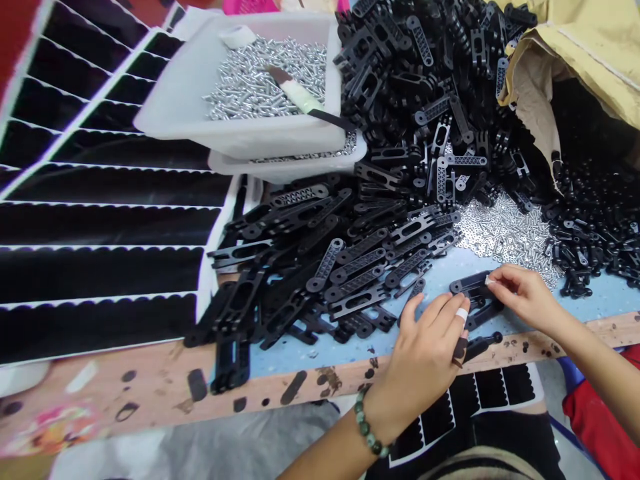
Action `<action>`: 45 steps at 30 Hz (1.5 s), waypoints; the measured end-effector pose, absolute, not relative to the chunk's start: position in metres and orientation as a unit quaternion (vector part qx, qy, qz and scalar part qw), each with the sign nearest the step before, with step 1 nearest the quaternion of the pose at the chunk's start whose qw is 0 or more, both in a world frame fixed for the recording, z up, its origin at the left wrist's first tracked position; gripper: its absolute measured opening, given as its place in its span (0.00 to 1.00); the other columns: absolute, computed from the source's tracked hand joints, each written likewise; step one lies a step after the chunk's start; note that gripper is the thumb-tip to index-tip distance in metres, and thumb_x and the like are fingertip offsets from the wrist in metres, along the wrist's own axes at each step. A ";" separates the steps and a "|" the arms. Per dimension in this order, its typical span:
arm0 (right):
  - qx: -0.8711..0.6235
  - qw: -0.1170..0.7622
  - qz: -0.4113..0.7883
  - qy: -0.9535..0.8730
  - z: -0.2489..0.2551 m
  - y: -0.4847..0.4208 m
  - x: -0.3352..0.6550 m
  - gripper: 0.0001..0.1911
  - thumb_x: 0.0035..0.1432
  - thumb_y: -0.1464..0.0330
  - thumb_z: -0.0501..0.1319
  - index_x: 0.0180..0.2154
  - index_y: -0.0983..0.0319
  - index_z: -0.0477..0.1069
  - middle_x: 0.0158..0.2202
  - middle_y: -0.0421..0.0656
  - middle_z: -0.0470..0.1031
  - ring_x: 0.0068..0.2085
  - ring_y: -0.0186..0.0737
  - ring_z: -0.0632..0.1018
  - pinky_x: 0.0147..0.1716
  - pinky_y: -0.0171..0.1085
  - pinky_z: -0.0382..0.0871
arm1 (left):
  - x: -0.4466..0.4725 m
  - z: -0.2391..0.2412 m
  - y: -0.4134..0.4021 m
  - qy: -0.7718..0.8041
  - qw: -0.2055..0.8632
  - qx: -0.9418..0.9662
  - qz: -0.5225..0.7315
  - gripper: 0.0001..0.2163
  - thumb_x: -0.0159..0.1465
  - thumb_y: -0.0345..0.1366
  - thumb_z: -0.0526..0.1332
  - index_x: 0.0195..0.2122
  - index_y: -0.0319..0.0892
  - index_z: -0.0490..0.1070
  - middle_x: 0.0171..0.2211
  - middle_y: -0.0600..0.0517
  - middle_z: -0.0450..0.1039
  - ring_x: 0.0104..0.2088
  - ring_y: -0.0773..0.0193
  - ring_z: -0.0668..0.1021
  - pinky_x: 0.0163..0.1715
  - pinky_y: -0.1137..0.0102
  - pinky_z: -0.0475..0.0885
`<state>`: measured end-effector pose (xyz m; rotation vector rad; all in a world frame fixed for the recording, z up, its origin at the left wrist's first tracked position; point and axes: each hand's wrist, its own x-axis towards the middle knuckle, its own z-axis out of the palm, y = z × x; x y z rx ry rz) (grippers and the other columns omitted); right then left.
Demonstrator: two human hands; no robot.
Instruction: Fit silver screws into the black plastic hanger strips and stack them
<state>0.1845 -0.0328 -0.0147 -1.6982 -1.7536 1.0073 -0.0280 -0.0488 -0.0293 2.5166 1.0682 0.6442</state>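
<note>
My left hand [435, 340] curls over the near-left end of a black plastic link [470, 285], its fingertips against the part. White tape wraps one finger, and a small dark brown band or piece shows at another. On the far right end of the same link, my right hand [523, 297] is closed in a pinch, with a bit of white at its fingertips; anything tiny inside is hidden. Just below lies a slim black piece with a round knob [483, 347]. A heap of loose black links [360, 267] spreads to the left of my hands.
Metal pins and nuts [505, 230] lie piled beyond my hands. Small black knobbed parts [590, 247] sit at right, below a yellow sack [585, 40]. A white bin [180, 113] of pins holds a brush [295, 90]. Black adhesive-like strips [100, 267] cover the left.
</note>
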 end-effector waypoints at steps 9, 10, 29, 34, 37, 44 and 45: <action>-0.625 0.223 0.343 -0.665 -0.016 -0.031 0.181 0.07 0.60 0.68 0.55 0.29 0.60 0.68 0.25 0.39 0.69 0.27 0.35 0.69 0.28 0.34 0.61 | -0.022 -0.026 -0.048 0.381 0.145 0.885 0.226 0.15 0.67 0.31 0.52 0.54 0.38 0.67 0.50 0.46 0.73 0.51 0.57 0.71 0.58 0.54 0.52; -0.626 0.220 0.341 -0.666 -0.016 -0.031 0.181 0.07 0.59 0.68 0.55 0.29 0.60 0.67 0.25 0.39 0.69 0.27 0.35 0.69 0.28 0.34 0.61 | -0.020 -0.026 -0.049 0.385 0.139 0.885 0.223 0.16 0.67 0.31 0.53 0.54 0.38 0.67 0.49 0.46 0.73 0.50 0.57 0.72 0.58 0.54 0.52; -0.577 0.223 0.172 -0.767 -0.029 -0.062 0.189 0.22 0.65 0.66 0.52 0.59 0.58 0.53 0.58 0.52 0.60 0.60 0.51 0.63 0.57 0.56 0.62 | -0.030 -0.043 -0.088 0.418 0.204 0.853 0.236 0.39 0.62 0.38 0.61 0.68 0.37 0.36 0.66 0.34 0.43 0.66 0.41 0.50 0.59 0.47 0.59; -0.563 0.254 0.172 -0.767 -0.040 -0.068 0.172 0.24 0.63 0.68 0.53 0.60 0.58 0.52 0.55 0.53 0.63 0.57 0.51 0.65 0.56 0.57 0.63 | -0.008 -0.055 -0.081 0.439 0.231 0.830 0.257 0.41 0.63 0.31 0.58 0.67 0.39 0.28 0.66 0.34 0.41 0.66 0.44 0.48 0.60 0.47 0.58; -0.549 0.275 0.178 -0.769 -0.042 -0.068 0.169 0.23 0.63 0.69 0.54 0.58 0.58 0.54 0.53 0.52 0.64 0.54 0.50 0.67 0.53 0.55 0.66 | 0.000 -0.055 -0.070 0.430 0.229 0.833 0.261 0.42 0.62 0.31 0.59 0.67 0.41 0.27 0.67 0.35 0.39 0.67 0.45 0.45 0.60 0.48 0.58; -0.578 0.310 0.127 -0.744 -0.041 -0.085 0.179 0.23 0.63 0.68 0.53 0.59 0.58 0.54 0.57 0.54 0.61 0.58 0.51 0.64 0.55 0.57 0.63 | -0.010 -0.043 -0.044 0.407 0.205 0.869 0.193 0.47 0.52 0.42 0.69 0.66 0.38 0.40 0.63 0.35 0.50 0.64 0.41 0.54 0.60 0.47 0.56; -0.579 0.304 0.125 -0.746 -0.042 -0.088 0.179 0.25 0.64 0.68 0.53 0.60 0.59 0.52 0.59 0.54 0.60 0.60 0.51 0.63 0.56 0.57 0.62 | -0.011 -0.042 -0.042 0.402 0.210 0.870 0.192 0.45 0.53 0.42 0.68 0.65 0.38 0.43 0.60 0.36 0.56 0.62 0.42 0.58 0.60 0.47 0.57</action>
